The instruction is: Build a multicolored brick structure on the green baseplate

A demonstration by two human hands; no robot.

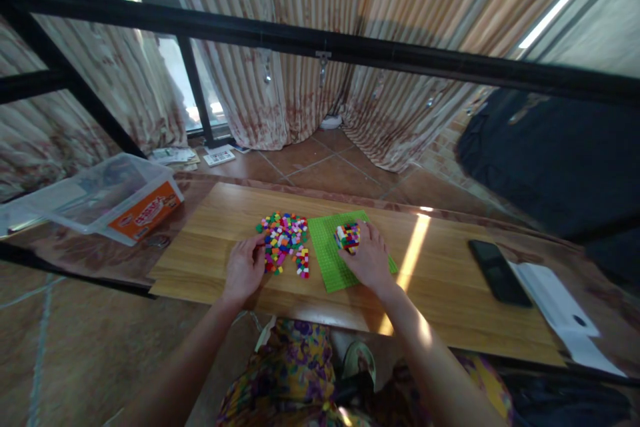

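Note:
A loose heap of small coloured toy bricks (286,235) lies on the wooden board, left of a green studded baseplate (330,267). On the baseplate stands a small block built of multicoloured bricks (346,235). My right hand (369,257) rests over the baseplate, thumb at the block's near side and fingers round its right side, gripping it. My left hand (244,270) is at the left edge of the heap, thumb and forefinger drawn together; whatever is between the fingertips is too small to make out.
A clear plastic box (115,197) with an orange label stands at the far left. On the right lie a black phone (500,272) and a white box-like item (557,300). A black metal rail (320,43) crosses above, before striped curtains (300,100).

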